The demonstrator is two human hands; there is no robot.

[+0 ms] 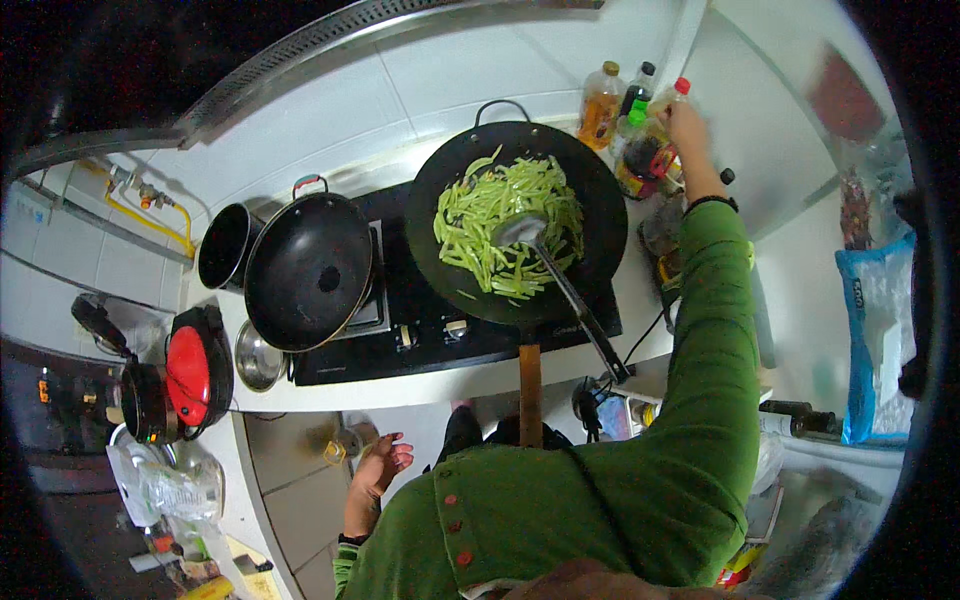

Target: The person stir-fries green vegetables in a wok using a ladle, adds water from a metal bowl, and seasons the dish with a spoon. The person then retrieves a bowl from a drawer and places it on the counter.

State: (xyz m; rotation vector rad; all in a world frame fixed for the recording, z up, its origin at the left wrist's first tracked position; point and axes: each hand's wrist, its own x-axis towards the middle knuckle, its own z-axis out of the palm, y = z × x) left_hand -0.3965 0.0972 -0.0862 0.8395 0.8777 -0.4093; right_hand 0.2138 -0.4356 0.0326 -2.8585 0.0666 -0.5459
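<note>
My right hand (686,128) reaches to the back right corner of the counter, closed around the neck of a red-capped bottle (681,88); the hand covers part of it. Bottles crowd beside it: one with amber liquid (599,108), a dark one with a black cap (638,88) and a green-capped one (636,120). My left hand (379,466) hangs low before the counter, fingers loosely curled and apart, holding nothing. On the stove, a large black wok (425,215) contains pale green vegetable strips (470,235). A metal cooking spatula (575,300) rests in it, handle over the rim.
The wok's wooden handle (530,395) juts toward me. To its left stand a second black pan (310,255), a dark pot (226,245), a metal bowl (260,358) and a red appliance (190,372). A range hood (300,60) overhangs the stove.
</note>
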